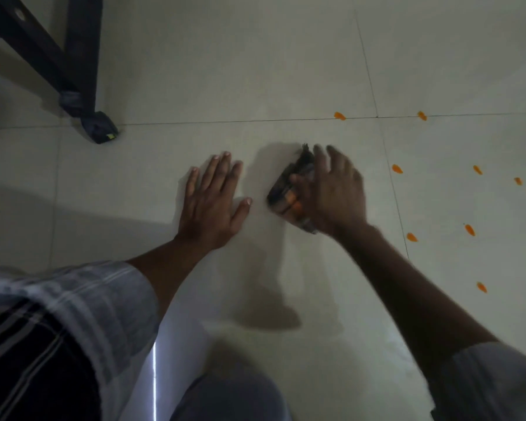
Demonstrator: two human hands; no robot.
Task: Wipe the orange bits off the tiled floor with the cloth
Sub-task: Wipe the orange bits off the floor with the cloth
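Note:
My right hand [334, 189] presses a dark bunched cloth [289, 189] against the pale tiled floor [225, 71]; orange smears show on the cloth near my thumb. My left hand [213, 202] lies flat on the floor with fingers spread, a short gap left of the cloth, holding nothing. Several orange bits are scattered on the tiles to the right: one [339, 115] on the grout line above my right hand, one [397, 169] just past the vertical grout line, another [411, 237] lower down, and more farther right [469, 230].
A dark furniture leg [82, 56] with a wrapped foot [99, 129] stands at the upper left. My striped sleeve and knees fill the bottom of the view. Bare tile lies between the furniture and my hands.

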